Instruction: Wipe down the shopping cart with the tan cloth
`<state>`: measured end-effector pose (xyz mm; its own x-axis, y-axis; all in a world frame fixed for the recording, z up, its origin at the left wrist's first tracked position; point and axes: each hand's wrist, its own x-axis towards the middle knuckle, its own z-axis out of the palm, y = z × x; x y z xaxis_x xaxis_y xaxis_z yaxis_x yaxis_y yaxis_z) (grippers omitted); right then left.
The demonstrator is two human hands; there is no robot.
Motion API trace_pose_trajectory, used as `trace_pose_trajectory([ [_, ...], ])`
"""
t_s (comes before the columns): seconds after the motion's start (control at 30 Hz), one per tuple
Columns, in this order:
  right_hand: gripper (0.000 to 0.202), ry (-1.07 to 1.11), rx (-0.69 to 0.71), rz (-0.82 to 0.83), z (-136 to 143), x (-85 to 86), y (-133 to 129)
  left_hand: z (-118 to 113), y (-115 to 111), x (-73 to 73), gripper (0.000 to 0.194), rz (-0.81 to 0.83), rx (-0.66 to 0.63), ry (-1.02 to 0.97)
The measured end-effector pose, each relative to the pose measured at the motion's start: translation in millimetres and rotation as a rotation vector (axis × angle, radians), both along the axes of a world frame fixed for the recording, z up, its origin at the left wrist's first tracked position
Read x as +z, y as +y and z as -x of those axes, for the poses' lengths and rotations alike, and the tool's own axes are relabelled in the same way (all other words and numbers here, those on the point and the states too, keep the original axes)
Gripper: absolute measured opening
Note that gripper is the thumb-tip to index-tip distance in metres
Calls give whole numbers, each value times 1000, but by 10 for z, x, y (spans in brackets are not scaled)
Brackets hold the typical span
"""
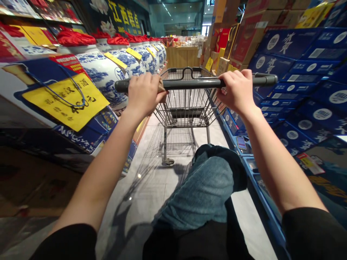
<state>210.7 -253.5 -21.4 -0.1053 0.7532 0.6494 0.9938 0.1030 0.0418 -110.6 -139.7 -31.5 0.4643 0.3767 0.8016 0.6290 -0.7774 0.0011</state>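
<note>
A metal shopping cart [187, 97] stands directly in front of me, its dark handlebar [192, 84] running across the view. My left hand [145, 92] is wrapped round the left part of the bar, with a small brownish item [161, 86] beside its thumb that I cannot make out clearly. Round the right part of the bar, my right hand [237, 88] is closed too. The wire basket shows between both hands, and no goods can be made out in it.
Blue boxes [290, 72] are stacked close along the right, above blue trays [260, 191]. Large blue-and-white jars [101, 74] with red cloth tops line the left, behind a yellow price sign [67, 101]. Ahead stands a wooden counter [183, 57].
</note>
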Motion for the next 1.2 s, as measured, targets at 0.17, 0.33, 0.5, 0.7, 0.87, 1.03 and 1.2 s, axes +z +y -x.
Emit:
trace_pose_trajectory([
  [0.17, 43, 47, -73, -81, -97, -50, 53, -437, 12, -50, 44, -13, -68, -36],
  [0.33, 45, 35, 24, -45, 243, -49, 185, -928, -122, -68, 37, 23, -77, -91],
  [0.5, 46, 172, -37, -41, 262, -35, 368, -1135, -260, -64, 32, 9, -59, -73],
  [0.7, 50, 217, 40, -91, 47, -42, 221, -756, -397, 9, 28, -12, -62, 14],
  [0.87, 49, 236, 53, -103, -46, -32, 49, -450, -633, 108, 32, -13, -57, 82],
  [1.03, 44, 294, 29, -164, -217, -75, -5, -210, -832, 126, 47, -3, -158, 151],
  [1.2, 49, 319, -102, -219, -277, -35, -81, -414, -768, -113, 36, 4, -361, -84],
])
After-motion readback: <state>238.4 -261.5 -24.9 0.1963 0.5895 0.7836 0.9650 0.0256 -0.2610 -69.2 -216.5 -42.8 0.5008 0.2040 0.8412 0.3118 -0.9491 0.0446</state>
